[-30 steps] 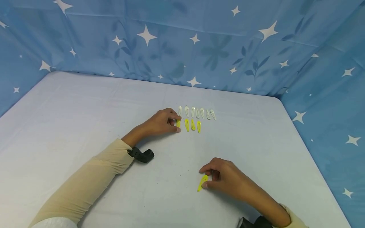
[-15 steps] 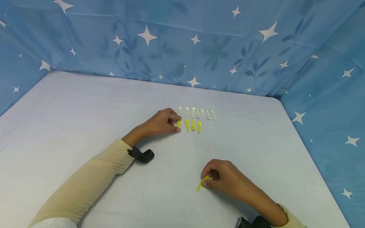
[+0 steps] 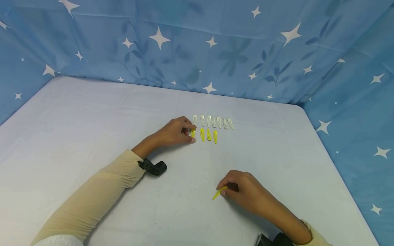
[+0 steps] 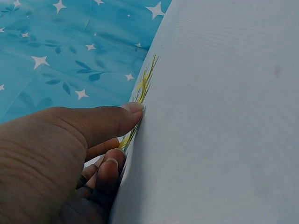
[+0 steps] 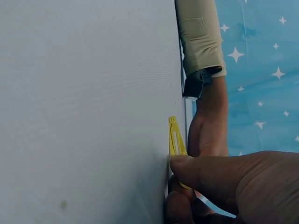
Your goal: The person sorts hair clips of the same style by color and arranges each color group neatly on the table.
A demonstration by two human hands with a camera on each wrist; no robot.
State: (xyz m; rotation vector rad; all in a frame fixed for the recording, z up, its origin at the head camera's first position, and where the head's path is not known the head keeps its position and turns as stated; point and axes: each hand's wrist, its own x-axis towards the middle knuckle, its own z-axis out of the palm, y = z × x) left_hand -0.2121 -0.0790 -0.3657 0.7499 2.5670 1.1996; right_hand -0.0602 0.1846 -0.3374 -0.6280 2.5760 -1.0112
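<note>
In my right hand (image 3: pixel 243 191) a yellow snap hair clip (image 5: pixel 174 135) is pinched between thumb and fingers, tilted near the table surface. My left hand (image 3: pixel 175 131) rests at the left end of the yellow row, its thumb and forefinger gripping the two ends of another yellow hair clip (image 3: pixel 193 133). To the right of that hand lie three more yellow clips (image 3: pixel 209 134) side by side. Behind them runs a row of several pale whitish hair clips (image 3: pixel 213 122). From the left wrist the rows appear edge-on, partly hidden by the thumb.
A white-covered table (image 3: pixel 107 112) carries everything. Blue star-patterned cloth (image 3: pixel 184 44) hangs along its back and right side. Black wrist cameras (image 3: pixel 155 168) are strapped on both arms, next to beige sleeves (image 3: pixel 92 191).
My right hand has picked its yellow clip up from lying flatter, tilting it and raising it slightly. The left hand and the rows stay put.
</note>
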